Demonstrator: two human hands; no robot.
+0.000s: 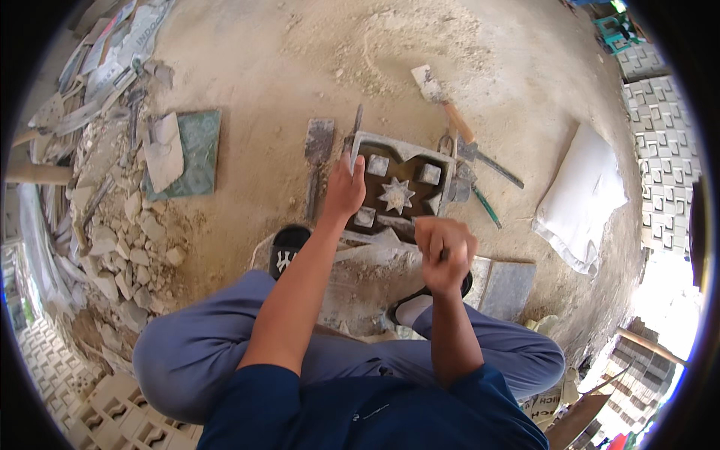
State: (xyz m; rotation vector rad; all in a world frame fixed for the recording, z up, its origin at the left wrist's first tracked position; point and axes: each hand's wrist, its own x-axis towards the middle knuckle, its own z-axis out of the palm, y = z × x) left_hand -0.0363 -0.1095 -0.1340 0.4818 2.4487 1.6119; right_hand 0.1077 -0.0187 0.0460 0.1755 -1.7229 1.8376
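Between my feet lies a square metal mold (405,141) with a dark inside, a star-shaped core (397,196) at its middle and small square blocks around it. My left hand (346,192) grips the mold's left wall, fingers over the rim. Just above the mold's near right corner my right hand (445,251) is closed in a fist; what it holds, if anything, is hard to make out. A grey, pale-edged strip (395,224) lies along the near inside of the mold, beside that fist.
A flat trowel (319,140) lies left of the mold, and a wooden-handled tool (459,122) lies beyond its right corner. Broken rubble (124,251) and a green tile (201,154) are at left. A white sack (581,196) rests at right, near stacked pale blocks (660,157).
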